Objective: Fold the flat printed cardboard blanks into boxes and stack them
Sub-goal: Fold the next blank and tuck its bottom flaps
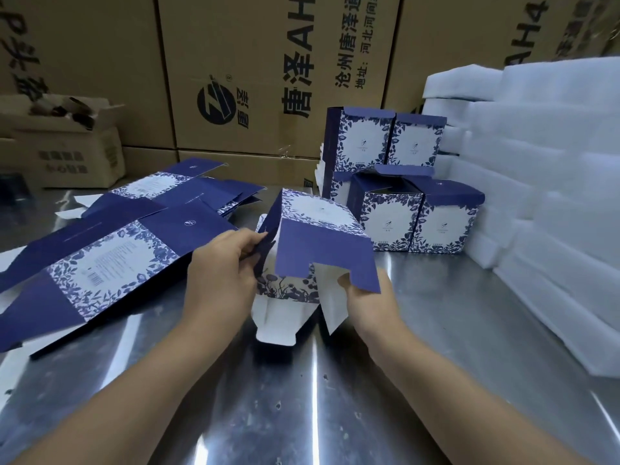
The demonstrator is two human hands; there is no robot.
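Scuffed, shiny steel table [335,397] fronts a wall of brown corrugated cartons [268,78] printed "唐泽AH" in black, with soft white foam slabs [543,196] piled at 3 o'clock. Navy flat blanks [100,256] with white floral panels fan out at 9 o'clock, and folded boxes [402,182] stand stacked two high at 1 o'clock. At centre the half-formed box [318,229] lies tilted, white inside; the left hand [221,273] pinches its side flap, the right hand [369,297] curls round a notched navy flap
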